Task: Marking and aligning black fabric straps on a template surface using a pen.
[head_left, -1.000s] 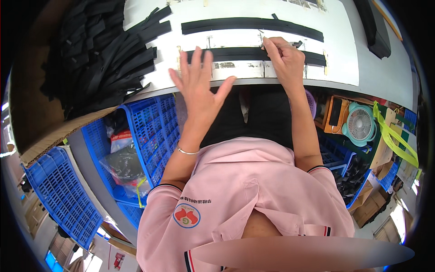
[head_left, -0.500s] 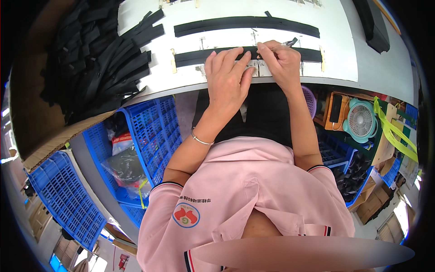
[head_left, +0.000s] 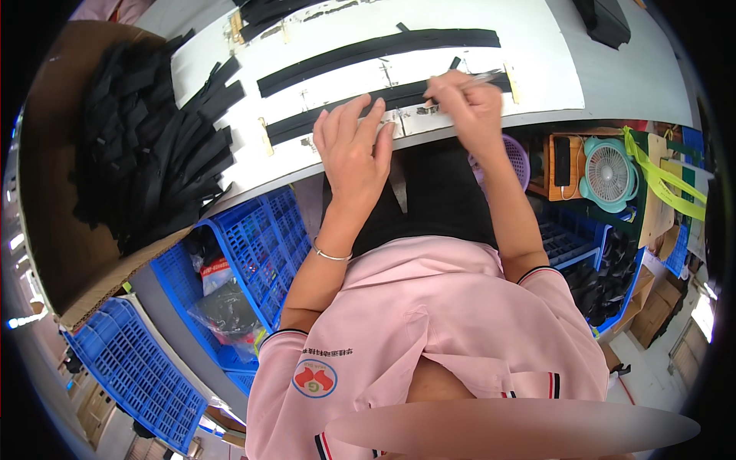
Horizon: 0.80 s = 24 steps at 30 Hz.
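Across the white board (head_left: 537, 77) on the table lies a near black fabric strip (head_left: 295, 126). My left hand (head_left: 354, 149) rests on it with fingers spread, pressing it close to its middle. A slim, pale pen (head_left: 484, 77) is pinched in my right hand (head_left: 469, 107), its dark tip down at the strip's near edge. A short black piece (head_left: 455, 63) sticks up just behind my right fingers; I cannot tell what it joins. Parallel and farther back is a second black strip (head_left: 376, 52), with a small tab (head_left: 402, 27) at its far edge.
Left of the board, many black strips (head_left: 153, 130) heap out of a cardboard box (head_left: 46, 192). Blue crates (head_left: 138, 368) stand below on the left. Under the table on the right are a purple basket (head_left: 517, 161) and a turquoise fan (head_left: 609, 172).
My right hand has shifted slightly toward me and right along the strip, away from my left hand. The whole view has turned a little, so the board looks tilted.
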Motion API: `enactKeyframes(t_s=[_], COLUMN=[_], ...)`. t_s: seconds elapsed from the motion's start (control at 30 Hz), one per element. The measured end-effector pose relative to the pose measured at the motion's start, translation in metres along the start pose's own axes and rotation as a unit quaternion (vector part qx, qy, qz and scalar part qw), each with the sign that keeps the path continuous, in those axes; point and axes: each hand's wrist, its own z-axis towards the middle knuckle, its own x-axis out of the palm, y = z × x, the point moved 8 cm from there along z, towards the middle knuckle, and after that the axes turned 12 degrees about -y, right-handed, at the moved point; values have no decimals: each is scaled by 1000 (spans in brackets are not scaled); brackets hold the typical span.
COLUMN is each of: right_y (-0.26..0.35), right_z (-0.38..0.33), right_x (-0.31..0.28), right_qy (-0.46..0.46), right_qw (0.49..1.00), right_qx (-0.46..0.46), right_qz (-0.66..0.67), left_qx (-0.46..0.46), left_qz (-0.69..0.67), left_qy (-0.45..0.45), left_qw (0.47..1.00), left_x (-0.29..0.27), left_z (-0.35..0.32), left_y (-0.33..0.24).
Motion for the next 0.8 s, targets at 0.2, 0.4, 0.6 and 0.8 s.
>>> enactKeyframes(t_s=[0.2, 0.4, 0.6, 0.8], right_y=[-22, -37, -45, -38], right_z=[33, 32, 32, 33], right_x=[-73, -71, -70, -67], right_qy=[-90, -44, -29, -18], right_qw=[990, 993, 989, 983], right_qx=[29, 16, 27, -16], right_qz=[-106, -113, -141, -183], left_qx=[8, -16, 33, 35], left_qz=[4, -21, -120, -114], left_qy=[4, -5, -9, -18], left_qw=[1000, 1000, 992, 993], left_x=[1, 12, 66, 87], left_z=[0, 11, 36, 36], left_y=[-3, -20, -67, -66])
